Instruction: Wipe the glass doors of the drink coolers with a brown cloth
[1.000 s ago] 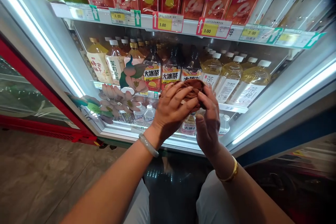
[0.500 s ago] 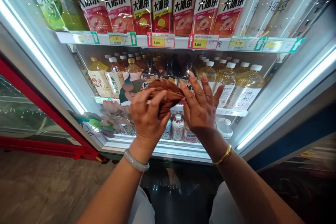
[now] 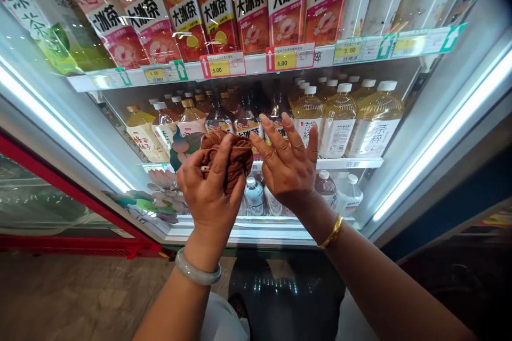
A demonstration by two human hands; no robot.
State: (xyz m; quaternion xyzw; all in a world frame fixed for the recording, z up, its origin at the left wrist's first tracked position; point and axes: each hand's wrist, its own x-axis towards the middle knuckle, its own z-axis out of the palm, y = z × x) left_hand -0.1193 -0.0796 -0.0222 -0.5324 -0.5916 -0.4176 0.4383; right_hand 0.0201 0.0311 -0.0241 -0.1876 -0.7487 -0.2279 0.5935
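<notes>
A crumpled brown cloth (image 3: 236, 162) is bunched in my left hand (image 3: 210, 184), whose fingers are closed round it. Just to the right, my right hand (image 3: 290, 165) is held with its fingers spread and its back toward me; nothing is in it. Both hands are in front of the glass door of a drinks cooler, level with the middle shelf (image 3: 340, 164). I cannot tell whether the right palm touches the glass. Behind the hands stand dark bottles of iced tea (image 3: 248, 125), partly hidden. A flower sticker (image 3: 166, 192) decorates the glass left of the cloth.
The upper shelf carries large tea bottles (image 3: 288, 5) above price tags (image 3: 290, 58). Pale tea bottles (image 3: 340, 122) fill the middle shelf's right side. A blue-labelled bottle (image 3: 255, 196) stands low down. Light strips (image 3: 60, 125) line both sides; a red cooler frame (image 3: 76, 192) is at left.
Both hands have shifted left in view, and the cloth has turned and bunched in my left hand. The right hand remains spread. The camera view has tilted and shifted slightly.
</notes>
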